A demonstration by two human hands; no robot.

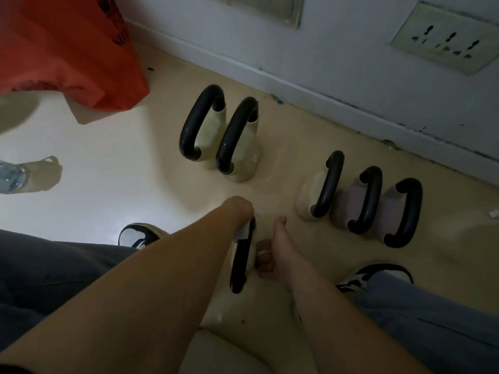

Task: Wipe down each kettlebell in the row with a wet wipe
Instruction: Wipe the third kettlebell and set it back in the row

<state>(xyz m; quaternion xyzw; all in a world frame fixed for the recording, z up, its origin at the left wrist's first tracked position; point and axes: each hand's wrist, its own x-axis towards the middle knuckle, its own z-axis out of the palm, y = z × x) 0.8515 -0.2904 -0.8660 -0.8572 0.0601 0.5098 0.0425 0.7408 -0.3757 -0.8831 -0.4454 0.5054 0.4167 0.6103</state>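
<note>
A cream kettlebell with a black handle [239, 265] stands on the floor between my feet. My left hand [240, 209] bends down over the top of that handle and presses a white wet wipe [242, 234] round it; its fingers are hidden. My right hand [272, 252] holds the kettlebell's pale body from the right, fingers curled on it and thumb pointing up. Two cream kettlebells [237, 141] stand further back. To the right stand a cream kettlebell [309, 197] and two pinkish ones [348, 205].
An orange bag [67, 49] hangs at the upper left. A grey wall with a socket plate [442, 36] runs along the back. A water bottle [10, 176] lies at the left edge. My shoes [137, 234] flank the held kettlebell.
</note>
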